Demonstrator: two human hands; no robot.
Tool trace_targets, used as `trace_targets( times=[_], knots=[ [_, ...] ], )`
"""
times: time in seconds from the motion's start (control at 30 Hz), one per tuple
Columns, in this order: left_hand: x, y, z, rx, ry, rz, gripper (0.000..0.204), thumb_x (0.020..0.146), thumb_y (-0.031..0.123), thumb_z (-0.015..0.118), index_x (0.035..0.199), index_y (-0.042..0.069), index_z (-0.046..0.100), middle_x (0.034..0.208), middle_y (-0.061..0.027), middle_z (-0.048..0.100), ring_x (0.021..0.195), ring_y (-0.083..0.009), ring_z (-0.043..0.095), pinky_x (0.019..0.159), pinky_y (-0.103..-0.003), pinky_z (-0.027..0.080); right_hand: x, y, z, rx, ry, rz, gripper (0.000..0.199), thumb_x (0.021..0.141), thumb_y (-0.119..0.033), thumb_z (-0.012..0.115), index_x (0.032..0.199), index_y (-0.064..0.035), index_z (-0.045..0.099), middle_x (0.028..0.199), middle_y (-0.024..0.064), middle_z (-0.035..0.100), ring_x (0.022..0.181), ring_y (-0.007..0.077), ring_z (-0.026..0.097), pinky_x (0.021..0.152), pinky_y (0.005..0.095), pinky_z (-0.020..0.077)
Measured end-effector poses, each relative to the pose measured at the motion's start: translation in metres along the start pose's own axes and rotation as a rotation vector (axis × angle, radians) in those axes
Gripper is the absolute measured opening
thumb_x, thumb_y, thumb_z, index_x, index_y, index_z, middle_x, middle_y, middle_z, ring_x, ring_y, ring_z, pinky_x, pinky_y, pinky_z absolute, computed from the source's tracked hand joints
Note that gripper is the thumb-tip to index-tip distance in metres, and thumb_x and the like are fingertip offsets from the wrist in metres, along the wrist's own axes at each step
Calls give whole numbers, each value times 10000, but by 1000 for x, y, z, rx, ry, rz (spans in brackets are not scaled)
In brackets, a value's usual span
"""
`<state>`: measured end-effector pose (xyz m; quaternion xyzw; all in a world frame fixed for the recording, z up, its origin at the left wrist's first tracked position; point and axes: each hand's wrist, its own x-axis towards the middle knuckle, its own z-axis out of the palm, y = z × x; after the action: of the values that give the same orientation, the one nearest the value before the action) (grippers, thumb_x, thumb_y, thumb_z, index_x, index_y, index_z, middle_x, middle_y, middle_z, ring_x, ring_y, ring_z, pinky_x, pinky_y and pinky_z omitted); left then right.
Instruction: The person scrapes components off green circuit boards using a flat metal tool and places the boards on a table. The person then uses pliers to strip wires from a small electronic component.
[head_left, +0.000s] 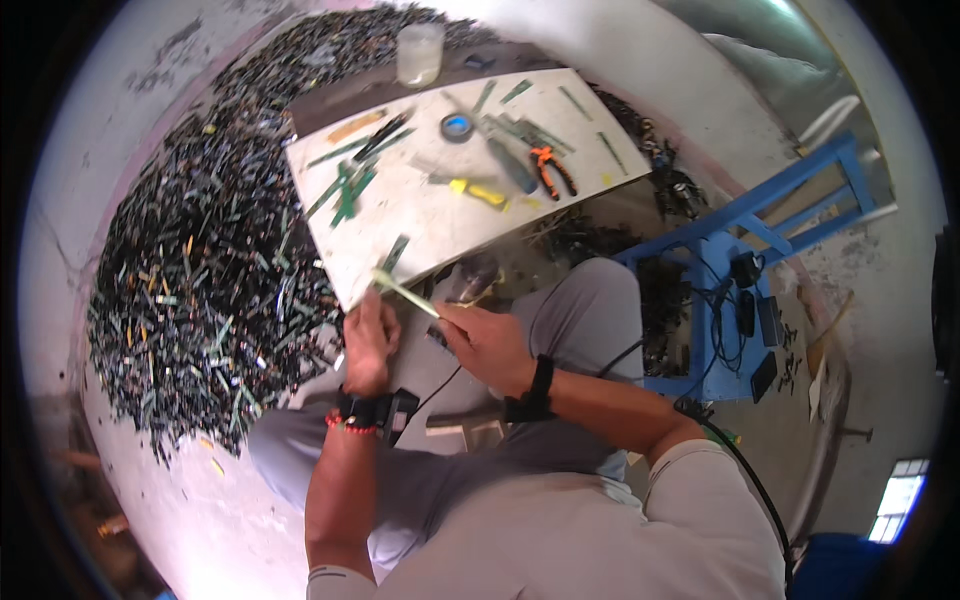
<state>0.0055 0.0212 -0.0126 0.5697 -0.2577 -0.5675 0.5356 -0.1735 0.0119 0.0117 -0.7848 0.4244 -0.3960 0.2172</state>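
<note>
My right hand (485,342) grips a thin pale yellow-green stick (408,294) between thumb and fingers. The stick slants up and left toward the near left corner of the white tabletop (400,215). At that corner my left hand (371,335) is closed, its curled fingertips just below the stick's far end. What the left fingers hold, if anything, is hidden. A dark green strip (397,252) lies on the tabletop just beyond the stick. Farther back rest a yellow-handled tool (478,192), orange-and-black pliers (550,170) and a grey-handled tool (512,165).
A roll of tape (457,127), several green strips (352,190) and a pale wooden piece (356,125) lie on the tabletop. Behind stands a translucent cup (420,55). A large heap of dark strips (210,270) spreads left. At right is a blue chair (725,330) with cables.
</note>
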Motion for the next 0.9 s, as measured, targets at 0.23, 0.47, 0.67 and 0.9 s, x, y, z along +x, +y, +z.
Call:
trace_targets(
  times=[0.23, 0.47, 0.67, 0.9],
  knots=[
    [-1, 3, 5, -2, -19, -2, 501, 978, 461, 434, 630, 100, 441, 513, 1, 377, 416, -89, 323, 392, -245, 230, 33, 7, -15, 267, 262, 403, 212, 931, -173, 570, 1040, 5, 608, 667, 104, 584, 575, 209, 561, 544, 321, 440],
    [-5, -2, 9, -12, -277, -103, 494, 1000, 440, 378, 657, 92, 456, 509, -19, 419, 423, -103, 355, 405, -246, 245, 34, 14, 18, 555, 5, 477, 271, 879, -228, 650, 835, 39, 633, 629, 16, 529, 605, 55, 440, 523, 277, 388],
    [-10, -12, 17, 63, -455, -66, 492, 993, 442, 406, 677, 73, 483, 541, -25, 462, 429, -103, 373, 418, -240, 260, 37, -8, 22, 680, -10, 707, 237, 876, -192, 621, 826, 26, 543, 615, 77, 570, 574, 146, 574, 527, 324, 432],
    [-8, -8, 17, 146, -420, -39, 503, 990, 441, 405, 674, 62, 502, 546, -17, 476, 438, -83, 384, 425, -232, 267, 37, 14, 41, 617, 24, 557, 140, 872, -109, 593, 843, 10, 527, 624, 72, 530, 575, 146, 531, 527, 325, 426]
  ],
)
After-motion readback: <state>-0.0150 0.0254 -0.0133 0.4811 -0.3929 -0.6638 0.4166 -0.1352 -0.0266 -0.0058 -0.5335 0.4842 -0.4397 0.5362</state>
